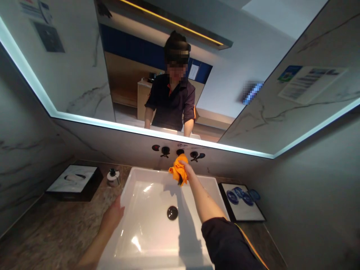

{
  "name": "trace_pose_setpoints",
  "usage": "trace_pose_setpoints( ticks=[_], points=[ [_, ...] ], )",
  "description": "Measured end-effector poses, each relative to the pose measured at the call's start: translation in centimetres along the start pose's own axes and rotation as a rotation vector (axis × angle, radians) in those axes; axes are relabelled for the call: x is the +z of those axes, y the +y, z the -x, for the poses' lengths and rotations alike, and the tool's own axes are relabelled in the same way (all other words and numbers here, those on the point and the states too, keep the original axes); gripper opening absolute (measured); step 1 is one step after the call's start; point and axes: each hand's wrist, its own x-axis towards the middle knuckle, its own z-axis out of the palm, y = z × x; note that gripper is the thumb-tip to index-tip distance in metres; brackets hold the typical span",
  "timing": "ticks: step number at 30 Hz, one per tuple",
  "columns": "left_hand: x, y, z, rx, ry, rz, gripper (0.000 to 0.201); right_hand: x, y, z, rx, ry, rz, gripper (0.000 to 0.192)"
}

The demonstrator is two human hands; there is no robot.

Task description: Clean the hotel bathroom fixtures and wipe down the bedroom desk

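Observation:
An orange cloth (pixel 179 170) is bunched in my right hand (pixel 186 168), which is closed on it. The cloth is wrapped over the dark wall-mounted spout, whose tip shows just below it. Cross-shaped black tap handles, the left one (pixel 165 151) and the right one (pixel 194 155), stick out of the wall on either side. Below lies a white rectangular washbasin (pixel 146 247) with a black round drain plug (pixel 172 213). My left hand (pixel 114 213) grips the basin's left rim, its thumb on the inner side and its other fingers partly hidden.
A marble-topped tissue box (pixel 73 178) and a small pump bottle (pixel 113 179) stand on the stone counter (pixel 70 225) at left. At right, a black-edged tray (pixel 244 213) carries several blue round packets (pixel 239 192). A lit mirror (pixel 219 97) above reflects a person.

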Motion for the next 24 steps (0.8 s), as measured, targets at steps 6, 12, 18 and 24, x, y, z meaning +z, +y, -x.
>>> trace_pose_setpoints(
  ticks=[6,12,18,24],
  points=[
    [1.0,-1.4,-0.3,0.027,0.003,-0.012,0.046,1.6,4.6,5.1,-0.112,0.082,-0.17,0.047],
    [1.3,-1.9,-0.4,0.055,0.089,0.07,0.057,-0.6,12.5,10.8,-0.196,0.158,0.012,0.071],
    [1.5,-2.0,-0.4,0.018,0.064,0.016,0.059,-14.4,15.4,6.1,-0.107,0.371,0.747,0.078],
    [0.6,0.0,0.2,-0.111,0.001,-0.163,0.057,-16.1,14.1,-3.4,0.117,0.056,1.105,0.064]
  ],
)
